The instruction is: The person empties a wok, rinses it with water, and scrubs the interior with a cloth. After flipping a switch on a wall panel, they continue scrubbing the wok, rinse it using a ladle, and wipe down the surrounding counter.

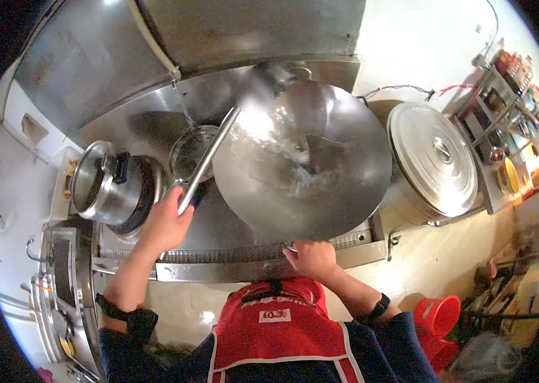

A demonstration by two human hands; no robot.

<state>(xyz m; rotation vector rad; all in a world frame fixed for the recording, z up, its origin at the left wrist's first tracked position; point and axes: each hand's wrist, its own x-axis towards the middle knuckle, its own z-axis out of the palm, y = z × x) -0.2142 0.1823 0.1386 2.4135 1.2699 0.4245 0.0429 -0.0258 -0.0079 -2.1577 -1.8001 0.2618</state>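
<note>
My left hand (pixel 166 225) is closed around the long metal handle of a ladle (pixel 211 155). The handle slants up to the right, and the ladle's head is a bright blur over the far left rim of the wok. That large steel wok (pixel 346 201) sits in front of me with clear, stirred-up liquid (pixel 298 153) inside. At the stove's front edge, just below the wok's near rim, my right hand (pixel 313 258) is closed. A small metallic bit shows by its thumb, but what the fingers grip is hidden.
Left of the wok stand a steel pot (pixel 107 185) and a round strainer or bowl (pixel 186 156) behind the ladle handle. A big lidded pot (pixel 432 159) is close on the right. Farther right are loaded shelves (pixel 502 112); red buckets (pixel 438 316) stand low at right.
</note>
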